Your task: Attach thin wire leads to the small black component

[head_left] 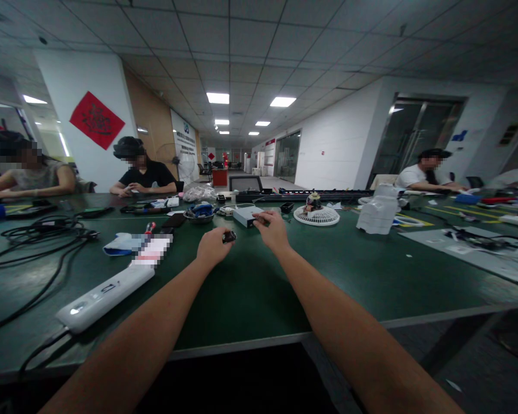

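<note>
Left hand [212,247] pinches a small black object [229,236] just left of a pale grey rectangular box [244,216]; right hand [271,230] has fingers bunched at the box's edge, any hold indeterminable.

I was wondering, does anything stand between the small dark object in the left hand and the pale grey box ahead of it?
Nothing visible does: only bare green tabletop separates the small dark object in the left hand from the pale grey box. The right hand sits at the box's right end.
</note>
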Available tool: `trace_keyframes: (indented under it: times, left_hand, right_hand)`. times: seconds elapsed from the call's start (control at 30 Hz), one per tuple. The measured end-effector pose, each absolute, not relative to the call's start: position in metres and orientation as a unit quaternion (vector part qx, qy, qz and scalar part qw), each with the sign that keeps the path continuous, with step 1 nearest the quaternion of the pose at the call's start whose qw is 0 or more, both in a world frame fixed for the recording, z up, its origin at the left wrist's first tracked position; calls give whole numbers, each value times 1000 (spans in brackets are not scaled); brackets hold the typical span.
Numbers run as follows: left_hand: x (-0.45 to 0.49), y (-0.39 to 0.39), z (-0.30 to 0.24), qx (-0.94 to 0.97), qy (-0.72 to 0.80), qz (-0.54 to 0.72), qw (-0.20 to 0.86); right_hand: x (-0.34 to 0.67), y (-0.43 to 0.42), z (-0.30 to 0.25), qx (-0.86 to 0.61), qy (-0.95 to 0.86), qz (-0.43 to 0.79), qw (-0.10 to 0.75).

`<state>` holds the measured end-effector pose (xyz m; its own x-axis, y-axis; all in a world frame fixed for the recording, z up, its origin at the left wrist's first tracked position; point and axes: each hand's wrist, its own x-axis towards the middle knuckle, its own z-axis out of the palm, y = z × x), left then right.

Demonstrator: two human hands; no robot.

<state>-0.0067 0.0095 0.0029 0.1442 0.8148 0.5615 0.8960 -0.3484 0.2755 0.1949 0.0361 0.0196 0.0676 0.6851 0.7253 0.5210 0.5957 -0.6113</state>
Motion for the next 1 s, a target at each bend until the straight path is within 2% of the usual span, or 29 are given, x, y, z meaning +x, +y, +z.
trace_keyframes:
  times: [0.27,0.63,0.83,1.0]
  left_hand:
    - [-7,7,4,-746,-590,-304,53]
    - [-4,3,7,-777,-556,-292,38]
    - [-5,4,6,-782,-555,-281,37]
    - [-6,6,5,-778,-555,-293,17]
  right_hand:
    - [194,48,11,-406,-611,256,630]
    - [190,53,1,-379,-630,320,597]
    - [189,47,4,-414,-642,322,559]
    - [190,45,5,-398,-623,362,567]
